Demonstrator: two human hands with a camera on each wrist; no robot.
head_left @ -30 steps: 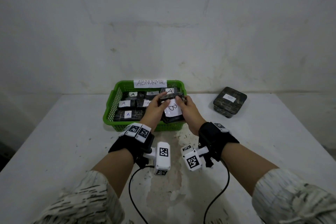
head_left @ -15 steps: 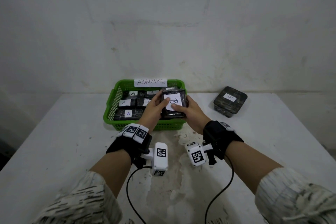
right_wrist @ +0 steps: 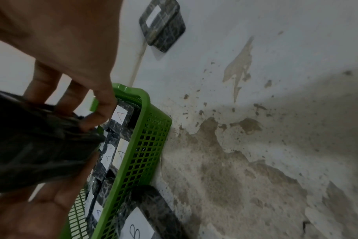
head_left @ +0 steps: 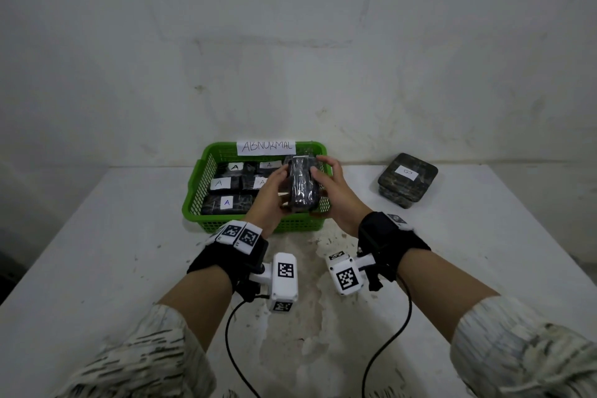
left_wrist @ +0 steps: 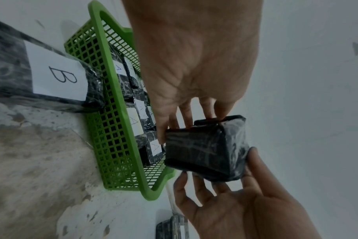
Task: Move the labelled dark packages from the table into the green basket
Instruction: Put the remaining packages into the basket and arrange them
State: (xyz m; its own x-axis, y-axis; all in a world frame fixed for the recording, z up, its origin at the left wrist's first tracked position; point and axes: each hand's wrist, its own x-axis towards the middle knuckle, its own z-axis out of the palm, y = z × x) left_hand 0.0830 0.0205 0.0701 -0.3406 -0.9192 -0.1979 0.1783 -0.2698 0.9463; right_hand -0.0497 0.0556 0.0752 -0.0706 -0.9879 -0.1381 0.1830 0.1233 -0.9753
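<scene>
One green basket (head_left: 193,200), five A-labelled packages (head_left: 226,202), two B-labelled packages (left_wrist: 41,76), one held package (head_left: 302,186)

The basket (head_left: 292,223) is bright green with a lattice of small square holes. At its 12 o'clock rim a white card (head_left: 266,147) bears black handwritten letters. The packages inside (head_left: 226,202) are black with pale grey marbling and carry white labels lettered A. The held package (head_left: 302,186) is glossy black with faint grey streaks. At 3 o'clock of the basket, a stack (head_left: 407,179) is mottled olive-black with a white label. The table (head_left: 97,252) is white, with sandy brown patches. The sleeves (head_left: 145,362) are cream with dark dashes.
</scene>
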